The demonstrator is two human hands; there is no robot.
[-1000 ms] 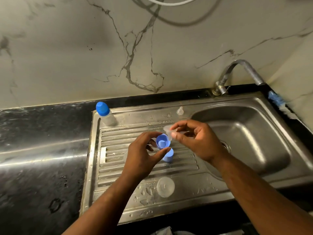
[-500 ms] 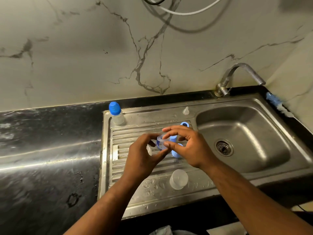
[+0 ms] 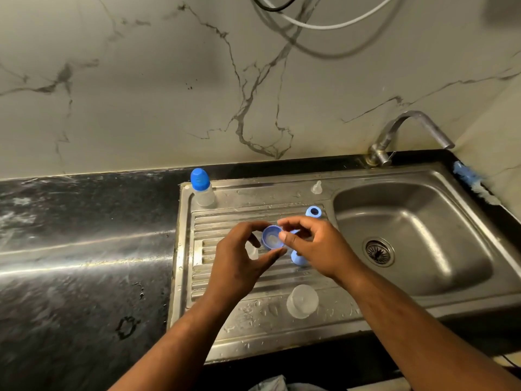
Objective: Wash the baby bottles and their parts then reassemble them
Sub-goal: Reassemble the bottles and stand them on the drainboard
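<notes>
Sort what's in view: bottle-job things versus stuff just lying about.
Job: blue collar pinched by left hand and right hand; capped bottle; loose teat; second blue collar; blue part beside the right hand; clear cover on the drainboard.
Lying about: white cable on the wall; blue brush on the sink rim; tap.
</notes>
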